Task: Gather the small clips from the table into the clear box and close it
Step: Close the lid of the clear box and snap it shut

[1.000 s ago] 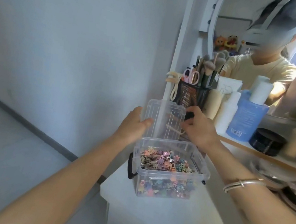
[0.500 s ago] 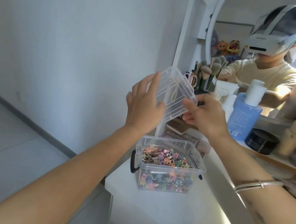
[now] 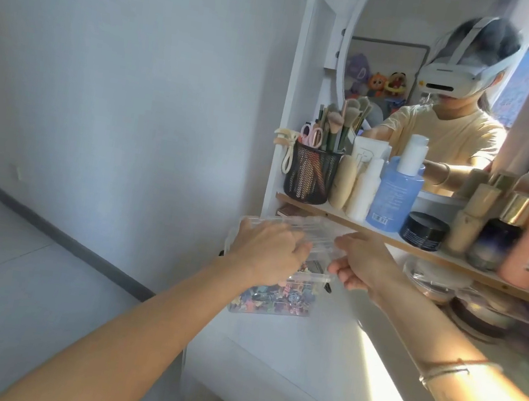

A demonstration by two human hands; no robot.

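Head view: your left hand (image 3: 267,249), fingers nearly straight, lies on the lid (image 3: 315,231). Your right hand (image 3: 362,264) grips the lid's right edge. The clear box (image 3: 274,306), clips (image 3: 261,298) inside, sits far left on the tabletop (image 3: 283,359).

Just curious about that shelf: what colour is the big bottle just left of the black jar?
The bottle is light blue; head view shows it.

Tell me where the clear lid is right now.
In the head view, centre frame: the clear lid lies over the clear box, under the left hand and held at its edge by the right hand, just below the shelf.
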